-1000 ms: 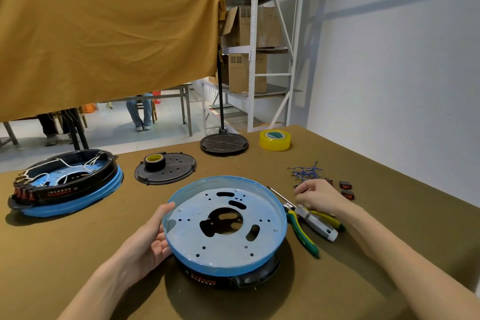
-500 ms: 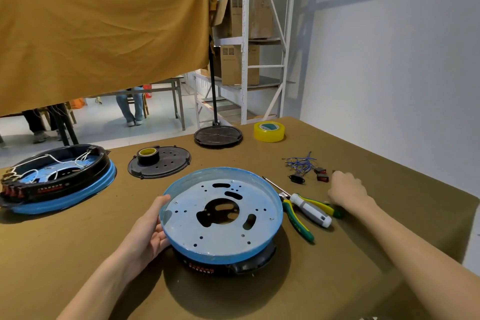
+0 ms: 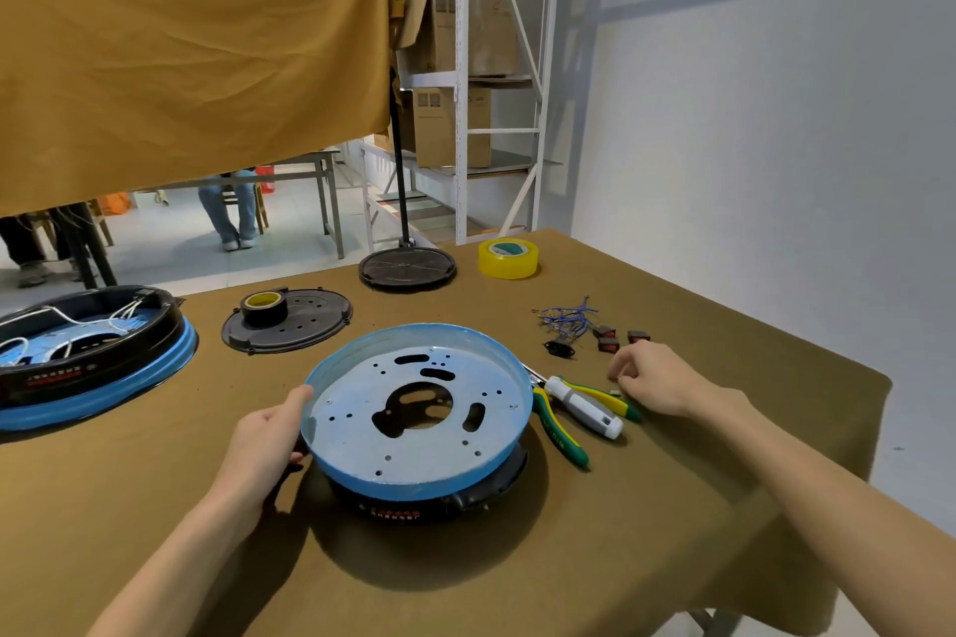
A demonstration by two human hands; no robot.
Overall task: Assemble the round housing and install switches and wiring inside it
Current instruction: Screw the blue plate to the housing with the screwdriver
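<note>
Since a second ago, right hand (image 3: 657,380) shifted off the tool handles toward the right edge of the counter (image 3: 724,507), now resting just short of the red rocker switches (image 3: 615,339). Fingers curled under, perhaps pinching something small against the cloth; too blurred to say whether the grip holds anything. Left hand (image 3: 269,435) unchanged: thumb over the blue rim, fingers wrapped beneath, grasping and steadying the round housing (image 3: 419,422). Housing sitting mid-counter toward the near edge, perforated plate facing up, black body underneath.

Meaning for the task, as a guess: tools passed over for now, switches next in line for fitting, housing not yet wired.

Around: tangle of blue wires (image 3: 569,318) just beyond the switches, with a small black part beside them. Green-handled pliers (image 3: 561,429) and a white-handled screwdriver (image 3: 584,404) lying between housing and right hand, crossing each other, touching the housing's rim or nearly so. Black perforated cover (image 3: 305,329) carrying a roll of black tape (image 3: 264,308) toward the far edge. Yellow tape roll (image 3: 508,258) and a round black stand base (image 3: 407,266) at the far edge. A second, already wired housing (image 3: 88,357) at the left edge.

In the way: only the tool handles, close under the wrist on any path from switches back to the housing.
</note>
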